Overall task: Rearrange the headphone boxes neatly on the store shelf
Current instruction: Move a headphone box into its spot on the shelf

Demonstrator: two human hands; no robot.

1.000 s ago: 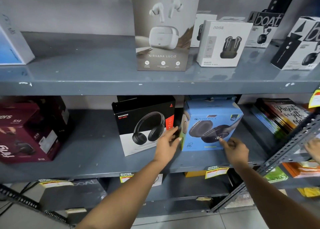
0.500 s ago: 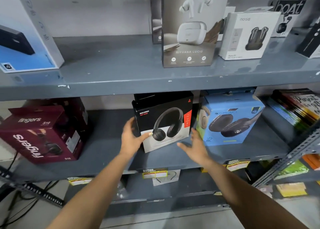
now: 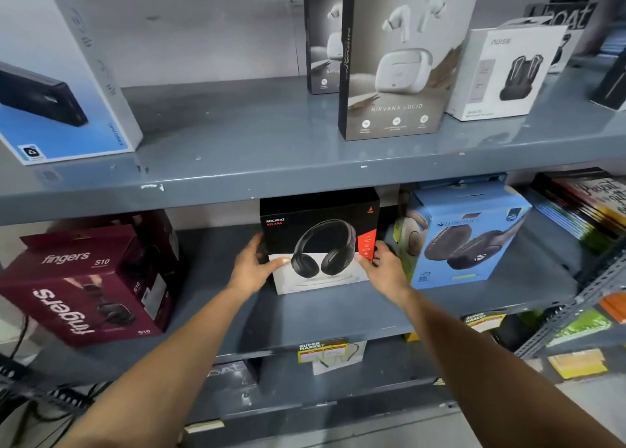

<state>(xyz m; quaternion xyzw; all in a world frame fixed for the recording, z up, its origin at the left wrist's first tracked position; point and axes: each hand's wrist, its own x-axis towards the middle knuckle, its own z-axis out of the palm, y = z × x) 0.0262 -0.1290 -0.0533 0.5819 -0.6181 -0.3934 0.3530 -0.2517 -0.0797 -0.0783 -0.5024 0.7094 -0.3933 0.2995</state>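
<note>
Black box point(image 3: 320, 241) reads "ROCKERZ 551 ANC", upright on middle shelf point(image 3: 338, 315), centre. Left hand point(image 3: 252, 268) grasps its left edge, thumb on white front. Right hand point(image 3: 381, 266) clamps right edge by red strip. Blue "ZEBRONICS" box point(image 3: 471, 237) just beside right hand. Maroon "fingers S10" box point(image 3: 84, 285) well apart, left. Above: "NIRVANA LUCID" box point(image 3: 396, 61), "noise" box point(image 3: 504, 71).
</note>
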